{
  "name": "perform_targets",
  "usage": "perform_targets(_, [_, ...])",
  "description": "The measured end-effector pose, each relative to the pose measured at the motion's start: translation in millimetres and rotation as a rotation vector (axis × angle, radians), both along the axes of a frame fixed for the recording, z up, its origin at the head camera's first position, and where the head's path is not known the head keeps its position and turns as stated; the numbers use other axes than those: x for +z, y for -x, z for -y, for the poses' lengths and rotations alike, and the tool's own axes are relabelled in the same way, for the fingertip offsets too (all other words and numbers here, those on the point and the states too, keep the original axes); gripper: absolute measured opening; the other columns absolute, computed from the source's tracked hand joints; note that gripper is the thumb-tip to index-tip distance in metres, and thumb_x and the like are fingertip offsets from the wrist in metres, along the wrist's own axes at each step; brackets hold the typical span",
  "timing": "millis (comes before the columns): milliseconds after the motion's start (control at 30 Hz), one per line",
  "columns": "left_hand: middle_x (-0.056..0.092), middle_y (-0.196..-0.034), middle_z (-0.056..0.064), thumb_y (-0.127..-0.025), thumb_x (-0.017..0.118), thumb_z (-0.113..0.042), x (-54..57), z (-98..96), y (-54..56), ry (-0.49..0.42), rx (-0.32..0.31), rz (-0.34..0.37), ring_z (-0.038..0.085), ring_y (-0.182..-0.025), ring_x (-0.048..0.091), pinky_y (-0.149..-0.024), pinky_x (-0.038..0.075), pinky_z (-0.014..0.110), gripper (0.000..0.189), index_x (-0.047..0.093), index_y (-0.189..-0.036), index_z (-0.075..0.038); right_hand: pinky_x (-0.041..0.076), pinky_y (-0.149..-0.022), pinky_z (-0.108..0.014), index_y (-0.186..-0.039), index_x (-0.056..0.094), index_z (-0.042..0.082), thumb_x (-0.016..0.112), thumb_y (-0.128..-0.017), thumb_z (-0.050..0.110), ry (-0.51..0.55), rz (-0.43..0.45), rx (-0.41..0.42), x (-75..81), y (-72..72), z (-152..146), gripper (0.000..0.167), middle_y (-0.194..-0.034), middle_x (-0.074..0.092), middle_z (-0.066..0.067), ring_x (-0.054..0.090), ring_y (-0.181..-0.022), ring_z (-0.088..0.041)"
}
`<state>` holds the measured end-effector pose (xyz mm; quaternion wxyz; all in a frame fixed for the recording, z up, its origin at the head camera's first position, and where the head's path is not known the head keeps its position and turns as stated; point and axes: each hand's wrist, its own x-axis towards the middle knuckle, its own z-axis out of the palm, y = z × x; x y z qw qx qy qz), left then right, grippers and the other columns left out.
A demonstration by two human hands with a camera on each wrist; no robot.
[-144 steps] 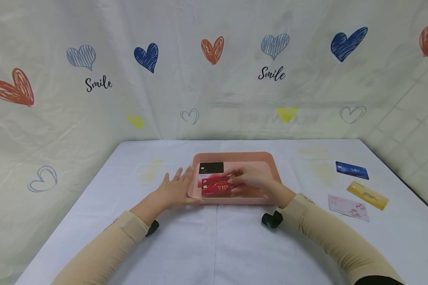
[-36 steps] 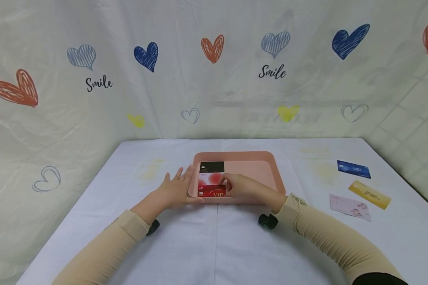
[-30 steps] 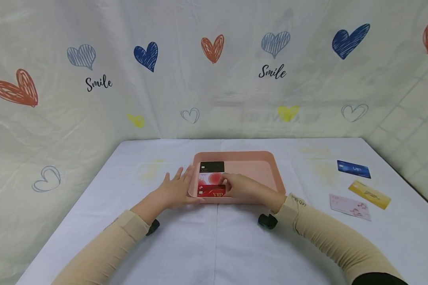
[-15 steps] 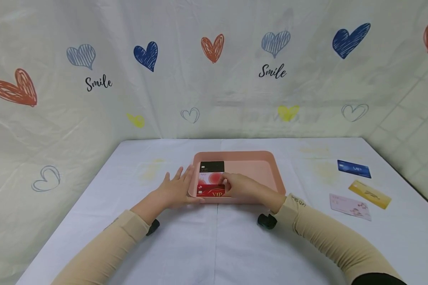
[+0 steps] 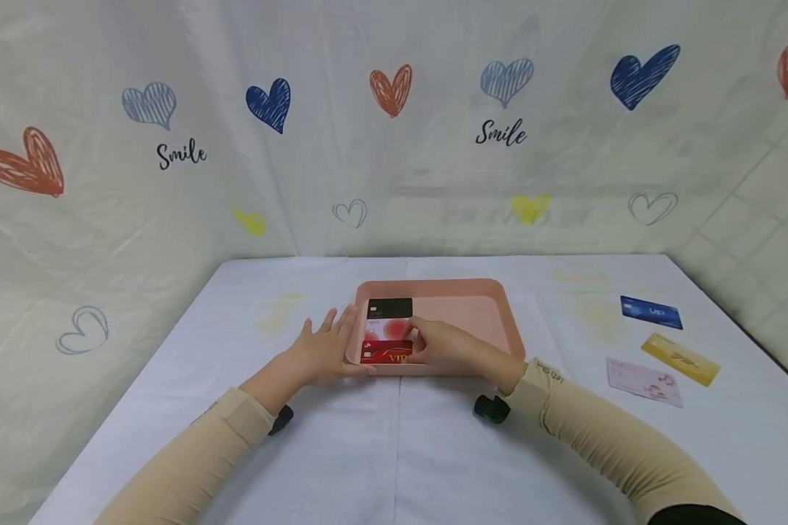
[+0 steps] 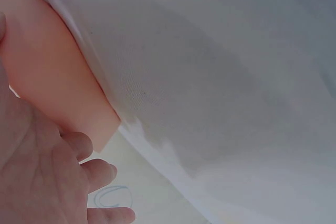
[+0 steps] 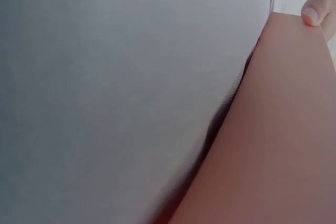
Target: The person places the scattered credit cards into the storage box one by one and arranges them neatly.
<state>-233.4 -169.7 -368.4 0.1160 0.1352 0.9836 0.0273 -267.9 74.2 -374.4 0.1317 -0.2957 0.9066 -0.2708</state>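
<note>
One red card [image 5: 382, 353], marked VIP in gold, is touched at its right end by the bent thumb and fingers of the right hand [image 5: 449, 343]. Only a narrow space is left between thumb and forefinger; whether the card is pinched or merely pressed cannot be told. It is set in the near left part of a shallow pink tray [image 5: 473, 306], just inside the near wall. Directly beyond it a white card with red circles [image 5: 382, 330] is seen, its right end partly covered by the fingertips, and farther still a black card [image 5: 390, 308] is placed. The tray's left side is touched by the left hand [image 5: 320, 356], whose fingers are spread wide, with the thumb laid along the near left corner; nothing is gripped by it.

Both forearms are covered by beige sleeves [image 5: 190, 459]. Well to the right of the tray, three more cards are laid on the white tablecloth [image 5: 341, 452]: a blue card [image 5: 651, 312] farthest, a yellow card [image 5: 680, 359] set at a slant, and a pale pink card [image 5: 644, 382] nearest. The far side is closed off by a pale curtain [image 5: 433, 29] printed with hearts and the word Smile.
</note>
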Motion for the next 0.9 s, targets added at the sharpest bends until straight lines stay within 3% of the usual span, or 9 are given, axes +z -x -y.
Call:
perform_targets(133, [0.011, -0.171, 0.012, -0.088, 0.061, -0.074, -0.6, -0.1, -0.2, 0.002, -0.004, -0.003, 0.040, -0.155, 0.010, -0.117, 0.011, 0.070, 0.117, 0.007, -0.165, -0.004, 0.051, -0.071, -0.029, -0.124, 0.060, 0.010, 0.079, -0.093, 0.022, 0.012, 0.061, -0.025, 5.7, 1.6, -4.9, 0.038, -0.091, 0.065, 0.002, 0.060, -0.078, -0.014])
perform_targets(267, [0.011, -0.171, 0.012, -0.087, 0.061, -0.075, -0.8, 0.1, 0.1, -0.005, 0.002, -0.006, 0.040, -0.155, 0.011, -0.117, 0.011, 0.070, 0.118, 0.006, -0.165, -0.005, 0.051, -0.067, -0.028, -0.128, 0.059, 0.008, 0.074, -0.096, 0.019, 0.043, 0.128, -0.056, 14.6, 6.9, -12.0, 0.037, -0.096, 0.065, -0.004, 0.060, -0.073, -0.018])
perform_targets(400, [0.012, -0.171, 0.012, -0.086, 0.062, -0.075, -1.5, 0.0, 0.6, -0.012, 0.009, -0.003, 0.041, -0.155, 0.011, -0.117, 0.010, 0.071, 0.119, 0.006, -0.165, -0.005, 0.054, -0.065, -0.028, -0.128, 0.061, 0.007, 0.072, -0.098, 0.017, 0.041, 0.097, -0.046, 22.6, 10.6, -21.3, 0.034, -0.101, 0.067, -0.006, 0.060, -0.075, -0.018])
perform_targets(567, [0.012, -0.171, 0.012, -0.086, 0.062, -0.074, -1.9, 0.2, 0.2, -0.012, 0.006, -0.002, 0.041, -0.155, 0.010, -0.117, 0.010, 0.071, 0.118, 0.008, -0.165, -0.005, 0.055, -0.066, -0.030, -0.125, 0.063, 0.006, 0.070, -0.099, 0.014, 0.056, 0.054, -0.034, 30.6, 11.5, -36.0, 0.028, -0.096, 0.067, -0.004, 0.065, -0.073, -0.022])
perform_targets(800, [0.009, -0.171, 0.011, -0.087, 0.061, -0.074, -1.3, 1.5, -0.4, -0.002, 0.000, 0.007, 0.039, -0.156, 0.007, -0.117, 0.008, 0.070, 0.116, 0.008, -0.165, -0.005, 0.056, -0.067, -0.034, -0.125, 0.063, -0.004, 0.066, -0.099, 0.004, 0.157, 0.032, -0.007, 44.1, 15.9, -65.6, 0.028, -0.098, 0.069, -0.019, 0.067, -0.074, -0.035])
perform_targets(900, [0.009, -0.171, 0.011, -0.087, 0.060, -0.074, -0.9, 1.3, -0.3, 0.006, -0.001, 0.008, 0.039, -0.156, 0.008, -0.117, 0.009, 0.070, 0.116, 0.008, -0.164, -0.004, 0.057, -0.070, -0.039, -0.125, 0.064, -0.002, 0.064, -0.100, 0.005, 0.163, 0.030, -0.032, 50.4, 17.1, -79.8, 0.026, -0.102, 0.068, -0.020, 0.066, -0.076, -0.036])
